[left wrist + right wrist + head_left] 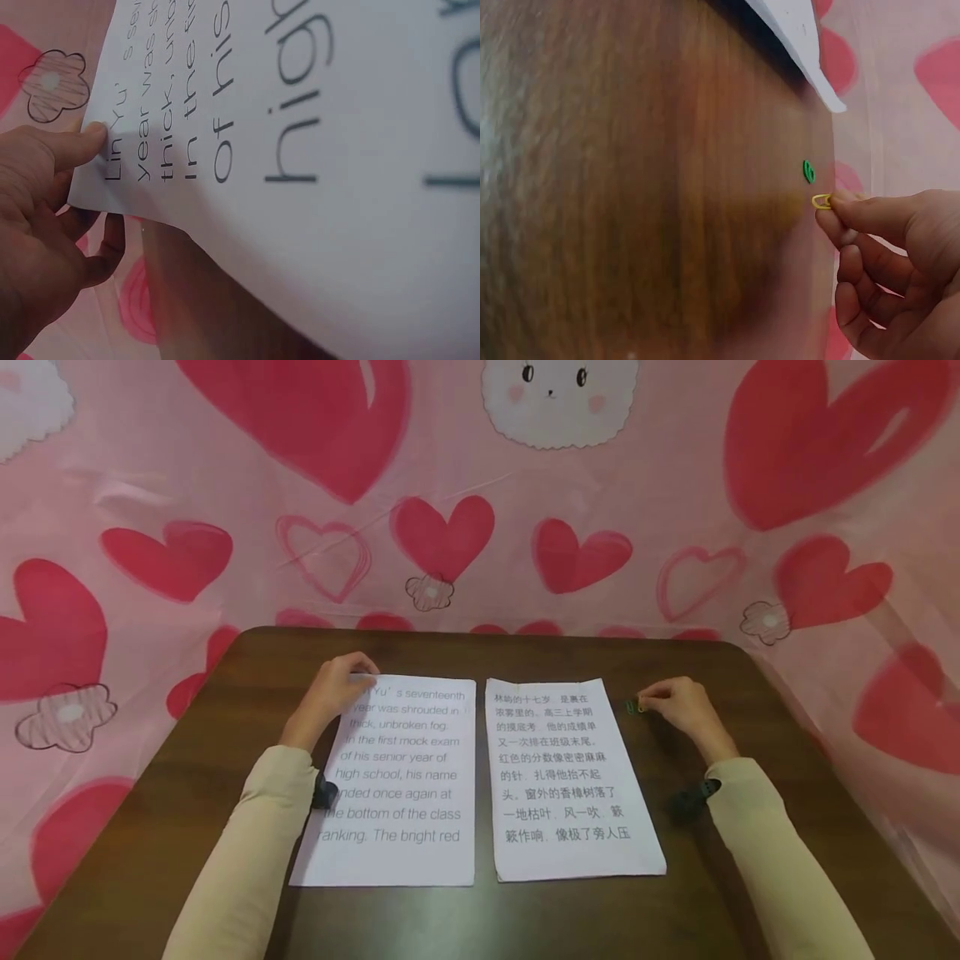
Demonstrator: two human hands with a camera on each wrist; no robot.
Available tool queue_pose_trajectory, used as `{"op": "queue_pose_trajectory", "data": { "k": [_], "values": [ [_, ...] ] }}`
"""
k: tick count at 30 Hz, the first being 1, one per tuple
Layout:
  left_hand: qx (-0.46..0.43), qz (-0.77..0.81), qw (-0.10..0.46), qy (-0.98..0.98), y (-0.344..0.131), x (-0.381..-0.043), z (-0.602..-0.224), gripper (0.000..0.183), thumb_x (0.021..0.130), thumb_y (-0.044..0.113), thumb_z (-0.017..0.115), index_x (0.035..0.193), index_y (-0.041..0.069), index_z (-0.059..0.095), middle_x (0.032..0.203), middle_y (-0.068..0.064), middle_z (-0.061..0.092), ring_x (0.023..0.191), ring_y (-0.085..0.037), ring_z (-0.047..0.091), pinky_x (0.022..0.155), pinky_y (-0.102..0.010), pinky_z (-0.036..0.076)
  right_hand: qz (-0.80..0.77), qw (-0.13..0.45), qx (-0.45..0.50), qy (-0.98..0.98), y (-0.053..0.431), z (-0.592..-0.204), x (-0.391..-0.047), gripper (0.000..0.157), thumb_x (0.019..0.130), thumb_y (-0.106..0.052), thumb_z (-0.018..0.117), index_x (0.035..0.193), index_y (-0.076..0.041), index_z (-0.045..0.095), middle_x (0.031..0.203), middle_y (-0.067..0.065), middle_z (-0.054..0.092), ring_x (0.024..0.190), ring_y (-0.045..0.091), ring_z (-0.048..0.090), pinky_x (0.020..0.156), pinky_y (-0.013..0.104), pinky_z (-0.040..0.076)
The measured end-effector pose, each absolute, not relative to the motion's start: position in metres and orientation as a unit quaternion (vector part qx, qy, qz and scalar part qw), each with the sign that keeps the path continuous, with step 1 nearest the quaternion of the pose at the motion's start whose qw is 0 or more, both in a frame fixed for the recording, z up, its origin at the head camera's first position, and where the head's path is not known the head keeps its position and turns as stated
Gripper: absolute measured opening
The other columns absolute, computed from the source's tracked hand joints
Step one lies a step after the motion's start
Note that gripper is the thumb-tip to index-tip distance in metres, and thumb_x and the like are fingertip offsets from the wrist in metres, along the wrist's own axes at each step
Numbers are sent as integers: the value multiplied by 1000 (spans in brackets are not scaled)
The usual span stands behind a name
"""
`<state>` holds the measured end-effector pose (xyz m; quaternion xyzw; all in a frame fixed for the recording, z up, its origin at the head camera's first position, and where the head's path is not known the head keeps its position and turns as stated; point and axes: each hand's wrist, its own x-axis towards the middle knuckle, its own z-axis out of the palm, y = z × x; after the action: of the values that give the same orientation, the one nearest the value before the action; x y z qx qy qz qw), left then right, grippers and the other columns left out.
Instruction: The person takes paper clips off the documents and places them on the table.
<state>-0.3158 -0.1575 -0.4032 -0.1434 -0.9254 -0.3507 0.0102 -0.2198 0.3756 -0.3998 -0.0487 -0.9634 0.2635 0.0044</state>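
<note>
The left hand [347, 683] pinches the upper left corner of the sheet with English print [405, 777]. In the left wrist view its thumb lies on top of the paper and the other fingers are beneath. Between thumb and forefinger, the right hand [681, 700] holds a yellow paper clip [822, 201] just above the table. A green paper clip [808, 172] lies on the wood beside it, to the left of the right hand in the head view. The sheet with Chinese print [562, 777] rests between the two hands, its top corners slightly curled.
The dark wooden table [382, 927] has rounded far corners. A pink cloth with red hearts [450, 535] hangs behind it and at both sides. Dark straps show at both wrists, below the sleeves.
</note>
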Motion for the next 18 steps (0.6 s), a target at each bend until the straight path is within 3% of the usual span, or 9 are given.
{"op": "queue_pose_trajectory", "data": {
  "k": [5,8,14,18],
  "values": [
    [-147,-340,5,-929,-157,-316,-402,15,98,8,59,111,2,65,118,-25,66,109,-39,57,105,-54,43,263,-18,-59,-963,381,-404,-220,29,98,-22,63,114,1,72,123,29,67,116,47,58,97,61,47],
    [-149,-334,2,-931,-157,-318,-403,15,98,8,59,111,2,65,118,-26,66,109,-39,57,105,-55,42,262,-6,-59,-963,383,-408,-220,28,97,-21,65,113,1,72,117,28,69,108,44,61,92,57,50],
    [-144,-322,-5,-936,-156,-320,-403,17,99,8,58,114,3,64,122,-25,65,112,-39,56,108,-56,41,257,41,-54,-964,386,-409,-218,25,94,-19,69,107,2,72,100,26,73,89,35,67,71,34,51],
    [-143,-320,-8,-937,-156,-319,-402,17,99,8,58,115,2,63,124,-26,65,112,-39,56,107,-56,41,249,78,-43,-964,384,-404,-217,23,94,-19,69,106,1,73,100,26,73,83,33,67,66,28,47]
  ]
}}
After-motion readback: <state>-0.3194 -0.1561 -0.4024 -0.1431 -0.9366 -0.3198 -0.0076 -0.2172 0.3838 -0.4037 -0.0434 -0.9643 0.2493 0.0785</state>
